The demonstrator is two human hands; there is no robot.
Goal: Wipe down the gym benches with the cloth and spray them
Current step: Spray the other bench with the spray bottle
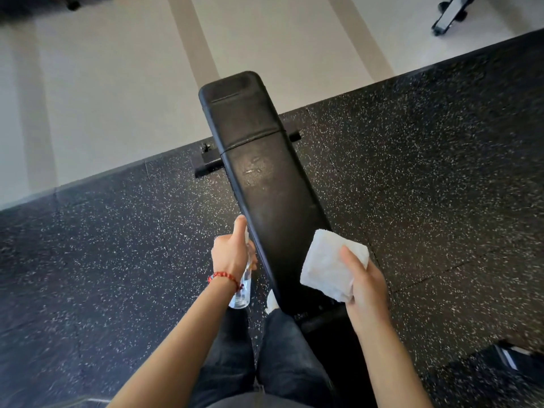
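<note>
A long black padded gym bench [265, 172] runs away from me across the middle of the view, with faint wet specks on its middle section. My left hand [232, 254] grips a clear spray bottle [243, 287] just off the bench's left edge, one finger stretched up over the nozzle. My right hand [365, 287] holds a folded white cloth [329, 266] over the near right edge of the bench pad. My legs in dark trousers stand at the bench's near end.
The bench stands on black speckled rubber flooring [441, 187], its black cross foot [209, 163] at the mat's edge. Beyond lies a pale floor [117, 83] with beige stripes. A piece of equipment [450, 16] shows at the top right and a dark object [512, 360] at the bottom right.
</note>
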